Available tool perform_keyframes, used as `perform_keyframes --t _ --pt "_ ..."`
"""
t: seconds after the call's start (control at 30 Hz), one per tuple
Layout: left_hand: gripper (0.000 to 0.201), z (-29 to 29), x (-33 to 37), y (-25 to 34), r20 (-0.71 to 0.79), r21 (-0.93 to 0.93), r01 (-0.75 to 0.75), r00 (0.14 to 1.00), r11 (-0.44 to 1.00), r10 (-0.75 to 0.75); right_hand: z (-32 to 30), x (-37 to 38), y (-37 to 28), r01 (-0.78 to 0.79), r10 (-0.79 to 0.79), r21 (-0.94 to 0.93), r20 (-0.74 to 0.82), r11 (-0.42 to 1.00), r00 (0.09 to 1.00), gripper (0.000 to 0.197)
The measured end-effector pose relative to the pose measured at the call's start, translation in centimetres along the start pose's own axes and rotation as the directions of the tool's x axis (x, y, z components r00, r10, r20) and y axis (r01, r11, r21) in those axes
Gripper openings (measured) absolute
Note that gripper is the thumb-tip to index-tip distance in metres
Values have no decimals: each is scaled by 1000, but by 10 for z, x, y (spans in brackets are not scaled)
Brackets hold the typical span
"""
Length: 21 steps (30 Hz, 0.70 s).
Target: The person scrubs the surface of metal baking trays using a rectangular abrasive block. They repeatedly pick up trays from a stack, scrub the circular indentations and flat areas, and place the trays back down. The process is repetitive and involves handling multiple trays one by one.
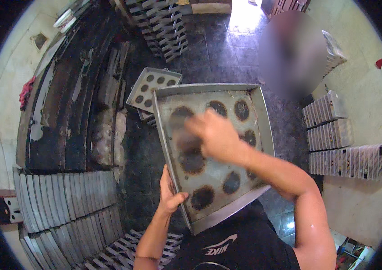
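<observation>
– Where is the tray [213, 175] being held?

– It is held in front of the black shirt [245, 240], above the dark tiled floor [283, 130]. Its left side is gripped near the lower corner by the left hand [171, 198], with the thumb laid over the rim.

– And the right hand [218, 135]?

– It is placed over the upper middle of the tray, fingers bent. The fingertips are blurred, so whether anything is gripped there cannot be told.

– How is the tray marked?

– Its bottom is dotted with dark round spots, edged in brown.

– What is seen around it?

– Beyond its upper left corner, a spotted tray [152, 92] is seen on a stack. At lower left, metal trays [69, 193] are lined up in rows. Along the right wall, plastic boxes [328, 134] are stacked.
</observation>
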<state>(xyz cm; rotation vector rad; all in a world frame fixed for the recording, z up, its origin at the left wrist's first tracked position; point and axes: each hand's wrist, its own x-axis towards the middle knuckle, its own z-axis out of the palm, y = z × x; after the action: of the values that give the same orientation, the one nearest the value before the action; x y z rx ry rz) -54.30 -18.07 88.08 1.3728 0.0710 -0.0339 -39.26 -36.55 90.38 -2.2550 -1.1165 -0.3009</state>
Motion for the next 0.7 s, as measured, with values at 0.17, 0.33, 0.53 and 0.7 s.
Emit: perform_keyframes --t 0.17,0.33,0.53,0.7 --pt "100 5 -9 0 -55 -58 10 998 998 -13 9 -11 43 -313 306 -40 -132 949 943 60" --pt "102 2 -12 -2 -67 -43 17 998 999 -20 10 -40 7 -301 303 47 -37 952 952 51" --pt "103 10 -9 2 -63 -18 9 998 1000 -10 10 -46 8 -364 366 84 -9 927 930 38" --pt "104 7 -8 -5 -43 -2 29 999 1000 -29 25 -56 38 -465 465 20 12 885 885 29"
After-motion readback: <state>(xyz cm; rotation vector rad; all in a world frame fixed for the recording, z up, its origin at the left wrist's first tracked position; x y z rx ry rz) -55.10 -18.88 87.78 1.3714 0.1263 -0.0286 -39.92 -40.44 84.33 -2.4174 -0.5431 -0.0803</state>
